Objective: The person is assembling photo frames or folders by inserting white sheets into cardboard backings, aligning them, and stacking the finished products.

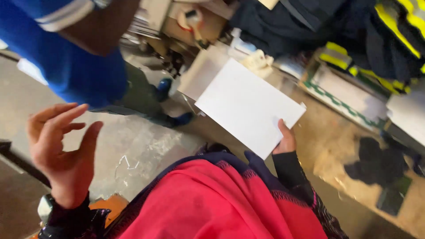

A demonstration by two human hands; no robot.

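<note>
Right hand point(285, 140): frame centre, thumb clamped over lower edge of white card sheet point(249, 106).
Left hand point(59, 148): lower left, fingers loosely spread, holding nothing.
Bystander: blue-shirted person point(75, 57), upper left.

The picture is tilted and softened by motion blur, most of all along the top and at the right edge, where shapes smear. Light is uneven: the white sheet point(249, 106) is bright and nearly blown out, while the dark garments point(310, 22) at top sink into shadow. The concrete floor point(133, 146) is evenly lit, perhaps from overhead. The left hand point(62, 150) looks slightly blurred.
</note>
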